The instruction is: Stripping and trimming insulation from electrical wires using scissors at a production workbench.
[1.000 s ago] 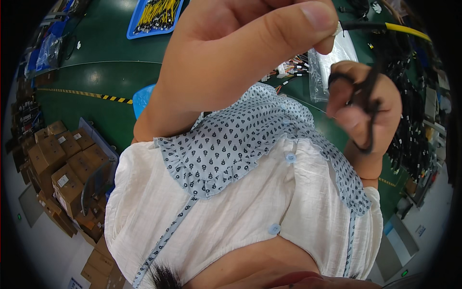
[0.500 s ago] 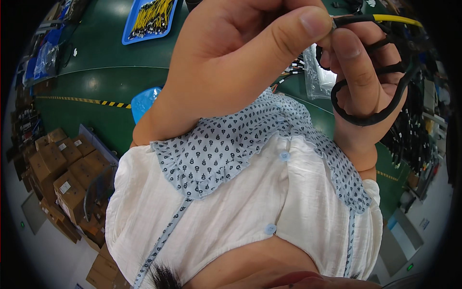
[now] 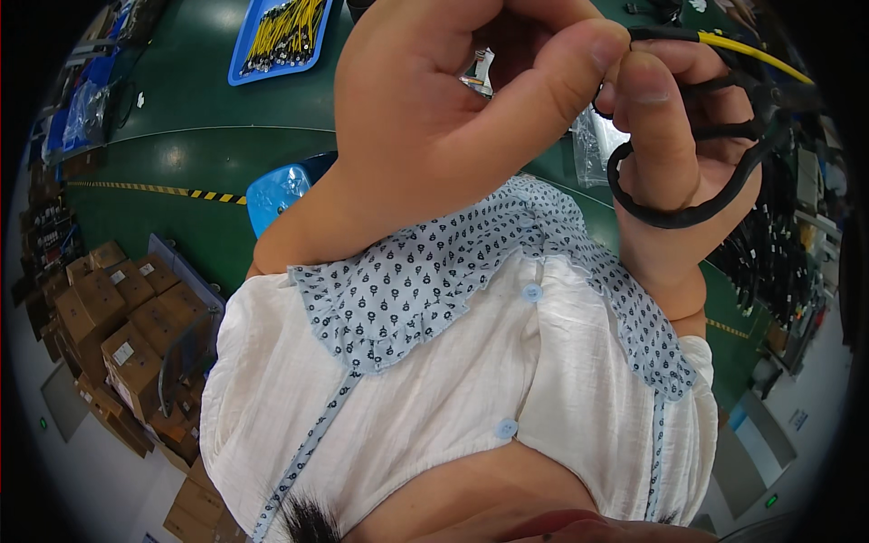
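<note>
A yellow cable (image 3: 749, 51) with a black sleeve at its end runs off to the right from my fingertips. My left hand (image 3: 425, 118) is closed, its thumb and fingers pinching near the tip of the black sleeve. Pressed close beside it, my right hand (image 3: 663, 131) pinches the same end between thumb and fingers. Black-handled scissors (image 3: 688, 218) hang on my right hand, one loop around the thumb; their blades are dark and hard to make out. The very tip of the cable is hidden by my fingers.
Several yellow cables lie in a blue tray (image 3: 323, 41) on the green table (image 3: 195, 95). A blue container (image 3: 272, 201) stands by my left forearm. Clear plastic bags (image 3: 593, 149) lie behind my hands. Black cables (image 3: 765, 258) hang at right; cardboard boxes (image 3: 136, 317) are stacked at left.
My left hand has shifted slightly right and turned, opening a gap below its curled fingers. The scissors' loop has swung a little left and up. The cable slopes down more at right.
</note>
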### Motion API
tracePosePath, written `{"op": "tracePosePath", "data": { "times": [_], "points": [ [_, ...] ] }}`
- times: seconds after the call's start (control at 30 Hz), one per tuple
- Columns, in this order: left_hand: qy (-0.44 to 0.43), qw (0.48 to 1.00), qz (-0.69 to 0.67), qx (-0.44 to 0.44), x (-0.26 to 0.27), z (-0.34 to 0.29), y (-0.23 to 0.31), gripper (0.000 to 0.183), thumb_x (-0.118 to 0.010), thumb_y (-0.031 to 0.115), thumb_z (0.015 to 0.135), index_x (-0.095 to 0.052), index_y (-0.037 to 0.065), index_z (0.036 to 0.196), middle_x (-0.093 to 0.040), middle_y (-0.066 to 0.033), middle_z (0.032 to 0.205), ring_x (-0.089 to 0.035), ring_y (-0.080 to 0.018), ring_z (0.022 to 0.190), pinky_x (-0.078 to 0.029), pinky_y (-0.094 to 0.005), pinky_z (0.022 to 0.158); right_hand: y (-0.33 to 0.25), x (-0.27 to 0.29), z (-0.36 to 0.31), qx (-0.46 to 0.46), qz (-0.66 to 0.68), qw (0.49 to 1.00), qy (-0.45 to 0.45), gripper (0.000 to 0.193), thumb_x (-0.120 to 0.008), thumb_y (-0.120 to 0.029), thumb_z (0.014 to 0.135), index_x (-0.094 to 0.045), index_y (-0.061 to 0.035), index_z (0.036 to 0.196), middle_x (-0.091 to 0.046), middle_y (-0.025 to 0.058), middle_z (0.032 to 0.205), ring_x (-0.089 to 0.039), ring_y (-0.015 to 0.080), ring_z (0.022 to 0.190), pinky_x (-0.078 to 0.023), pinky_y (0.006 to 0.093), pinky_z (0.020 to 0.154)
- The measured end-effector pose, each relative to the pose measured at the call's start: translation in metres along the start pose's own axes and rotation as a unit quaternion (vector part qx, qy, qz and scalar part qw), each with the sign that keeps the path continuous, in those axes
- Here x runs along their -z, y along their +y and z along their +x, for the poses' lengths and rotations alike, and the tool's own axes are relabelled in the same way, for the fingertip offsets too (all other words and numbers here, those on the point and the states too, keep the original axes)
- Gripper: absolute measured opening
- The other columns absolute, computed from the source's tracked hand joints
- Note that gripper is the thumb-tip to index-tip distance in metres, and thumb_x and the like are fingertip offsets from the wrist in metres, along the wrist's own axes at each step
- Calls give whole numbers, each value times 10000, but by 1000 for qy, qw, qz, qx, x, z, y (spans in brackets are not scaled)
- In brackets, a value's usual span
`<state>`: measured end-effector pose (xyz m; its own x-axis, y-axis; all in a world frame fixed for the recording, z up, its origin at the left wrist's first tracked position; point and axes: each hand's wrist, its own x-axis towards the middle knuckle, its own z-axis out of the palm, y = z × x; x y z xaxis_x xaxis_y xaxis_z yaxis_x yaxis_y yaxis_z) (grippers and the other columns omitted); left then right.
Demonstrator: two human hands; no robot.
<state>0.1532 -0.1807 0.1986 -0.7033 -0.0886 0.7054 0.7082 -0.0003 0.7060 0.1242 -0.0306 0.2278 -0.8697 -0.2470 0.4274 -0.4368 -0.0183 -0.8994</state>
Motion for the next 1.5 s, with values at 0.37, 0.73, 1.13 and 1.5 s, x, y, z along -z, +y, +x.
{"op": "tracePosePath", "data": {
  "times": [0.37, 0.73, 1.13, 1.5],
  "points": [
    [106, 971, -94, 190, -8, 4, 26, 150, -569, 111, 939, -555, -22, 1007, -588, -28, 896, -511, -46, 762, -406, -170, 671, 11, 17, 12, 76, 37, 977, -196, 522, -713, -418, 775, -596, 47, 979, -575, 86, 789, -554, 203, 796, -420, 314, 743],
    [107, 921, -232, 295, 3, 3, 25, 260, -551, 244, 955, -583, -13, 929, -505, 11, 697, -404, -46, 559, -321, -195, 493, -7, 23, 5, -158, 26, 936, -314, 543, -657, -511, 803, -526, -5, 656, -486, 23, 588, -434, 91, 530, -285, 230, 481],
    [48, 807, -413, 418, 8, 16, 34, 295, -447, 256, 979, -548, 0, 874, -452, 11, 680, -329, -40, 542, -294, -197, 509, -8, 25, 7, -158, 21, 931, -329, 501, -665, -472, 808, -549, 5, 709, -495, 23, 593, -442, 93, 536, -310, 231, 488],
    [22, 725, -516, 455, 9, 13, 27, 288, -391, 247, 993, -521, 18, 877, -423, 28, 686, -295, -39, 546, -288, -190, 512, -8, 28, 4, -155, 18, 937, -312, 486, -673, -459, 801, -578, 17, 778, -506, 14, 608, -452, 88, 547, -315, 227, 490]
  ]
}}
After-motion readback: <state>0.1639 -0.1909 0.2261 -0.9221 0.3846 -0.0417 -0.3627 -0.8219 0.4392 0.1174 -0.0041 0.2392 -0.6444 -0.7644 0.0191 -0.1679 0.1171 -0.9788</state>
